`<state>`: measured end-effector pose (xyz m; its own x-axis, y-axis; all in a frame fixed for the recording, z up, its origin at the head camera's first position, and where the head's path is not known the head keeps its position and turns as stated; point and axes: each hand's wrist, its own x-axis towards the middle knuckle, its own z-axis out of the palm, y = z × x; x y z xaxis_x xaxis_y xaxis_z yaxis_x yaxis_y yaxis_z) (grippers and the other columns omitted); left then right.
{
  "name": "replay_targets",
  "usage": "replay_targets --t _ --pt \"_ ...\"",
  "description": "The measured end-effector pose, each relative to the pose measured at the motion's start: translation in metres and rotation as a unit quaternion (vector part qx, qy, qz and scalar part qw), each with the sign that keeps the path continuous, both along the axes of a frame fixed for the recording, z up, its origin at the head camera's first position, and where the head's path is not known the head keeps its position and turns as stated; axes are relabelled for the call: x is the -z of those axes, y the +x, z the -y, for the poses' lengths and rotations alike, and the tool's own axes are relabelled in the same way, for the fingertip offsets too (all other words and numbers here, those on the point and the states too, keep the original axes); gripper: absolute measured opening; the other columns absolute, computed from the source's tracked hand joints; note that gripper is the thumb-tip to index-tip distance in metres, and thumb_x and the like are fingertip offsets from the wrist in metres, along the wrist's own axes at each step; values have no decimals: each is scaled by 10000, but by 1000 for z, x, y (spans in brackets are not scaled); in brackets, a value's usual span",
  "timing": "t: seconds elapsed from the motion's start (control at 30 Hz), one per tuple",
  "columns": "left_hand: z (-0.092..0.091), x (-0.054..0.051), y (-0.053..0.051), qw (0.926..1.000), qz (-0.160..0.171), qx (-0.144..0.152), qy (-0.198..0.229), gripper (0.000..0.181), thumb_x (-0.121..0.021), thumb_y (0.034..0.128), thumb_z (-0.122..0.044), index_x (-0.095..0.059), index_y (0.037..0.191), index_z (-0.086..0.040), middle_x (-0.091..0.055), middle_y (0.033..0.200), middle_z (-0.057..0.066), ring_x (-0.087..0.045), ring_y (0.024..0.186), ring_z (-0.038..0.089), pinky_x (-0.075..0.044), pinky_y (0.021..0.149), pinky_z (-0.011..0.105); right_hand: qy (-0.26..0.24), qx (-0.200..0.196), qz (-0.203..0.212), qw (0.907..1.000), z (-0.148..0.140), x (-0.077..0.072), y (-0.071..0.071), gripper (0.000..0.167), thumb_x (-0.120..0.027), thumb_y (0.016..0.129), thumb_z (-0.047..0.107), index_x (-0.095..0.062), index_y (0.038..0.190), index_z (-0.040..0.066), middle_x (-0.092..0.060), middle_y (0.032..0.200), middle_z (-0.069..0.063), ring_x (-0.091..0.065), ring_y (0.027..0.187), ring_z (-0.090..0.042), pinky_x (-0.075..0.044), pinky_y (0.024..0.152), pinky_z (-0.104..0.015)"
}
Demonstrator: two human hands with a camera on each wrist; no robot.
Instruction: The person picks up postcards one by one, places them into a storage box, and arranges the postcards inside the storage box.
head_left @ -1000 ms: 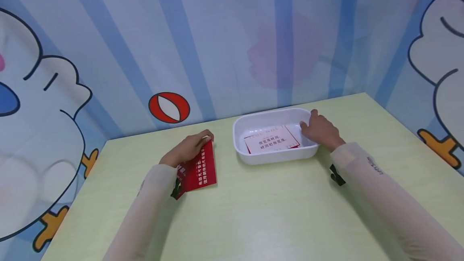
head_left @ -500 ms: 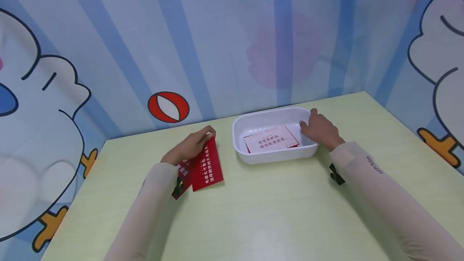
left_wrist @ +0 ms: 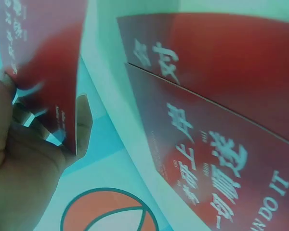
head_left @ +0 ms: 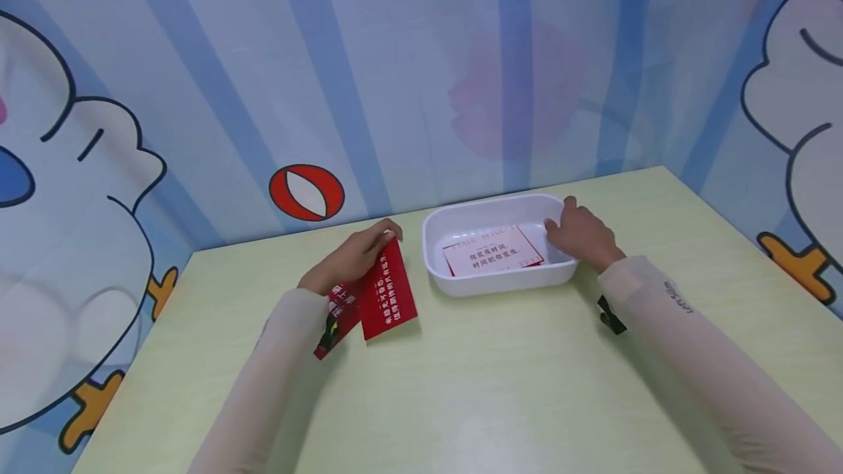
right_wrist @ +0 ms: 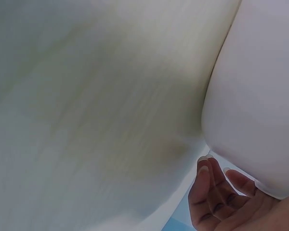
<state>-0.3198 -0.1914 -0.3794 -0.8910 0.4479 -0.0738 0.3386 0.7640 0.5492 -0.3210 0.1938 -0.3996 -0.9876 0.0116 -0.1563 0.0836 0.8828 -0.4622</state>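
Pale yellow-green tabletop (head_left: 500, 386) bears a white, oblong, glossy plastic basin (head_left: 500, 285), position unchanged; the bare right hand (head_left: 582, 236), fingers curled, grips its right end; the bare left hand (head_left: 352, 256) has shifted rightward from the red, white-lettered cards (left_wrist: 202, 159) on the tabletop, thumb and fingers pinching one flat, red, rectangular card (head_left: 390, 297); it hangs tilted left of the basin (a pale, red-edged card (head_left: 492, 251) lies inside); separation appears complete.
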Motion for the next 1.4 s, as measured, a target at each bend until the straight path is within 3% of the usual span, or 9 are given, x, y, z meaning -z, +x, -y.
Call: replay_targets --t 0.27,0.67,1.07,1.4 --pt "-11 -7 1 9998 103 -142 29 253 -451 1056 -319 -449 1305 -278 -595 1178 26 -601 1072 213 -574 877 332 23 -7 -40 10000 0 1 0 710 -376 1021 343 -151 1486 -145 -434 1379 -380 -521 1226 -479 -466 986 -619" --pt "-30 -11 -6 9988 263 -50 416 268 -440 1067 -276 -408 1318 -186 -583 1207 73 -628 1067 252 -604 780 340 4 -28 -73 10000 -1 -3 1 708 -385 1021 336 -160 1479 -153 -443 1373 -388 -519 1235 -487 -465 989 -614" --pt "-40 -12 -10 9981 -28 -65 610 179 -393 1082 -268 -407 1241 -185 -609 1178 95 -635 1055 244 -594 830 355 -13 36 -32 10000 0 -5 4 712 -383 1023 331 -138 1494 -145 -419 1398 -387 -504 1250 -488 -454 1010 -618" --pt "-50 -10 -13 9956 -82 -195 916 192 -407 1077 -265 -429 1246 -176 -600 1216 105 -627 1078 257 -591 844 373 -82 -10 -50 10000 1 -6 6 709 -383 1023 327 -144 1487 -153 -437 1376 -383 -518 1230 -482 -458 1005 -614"
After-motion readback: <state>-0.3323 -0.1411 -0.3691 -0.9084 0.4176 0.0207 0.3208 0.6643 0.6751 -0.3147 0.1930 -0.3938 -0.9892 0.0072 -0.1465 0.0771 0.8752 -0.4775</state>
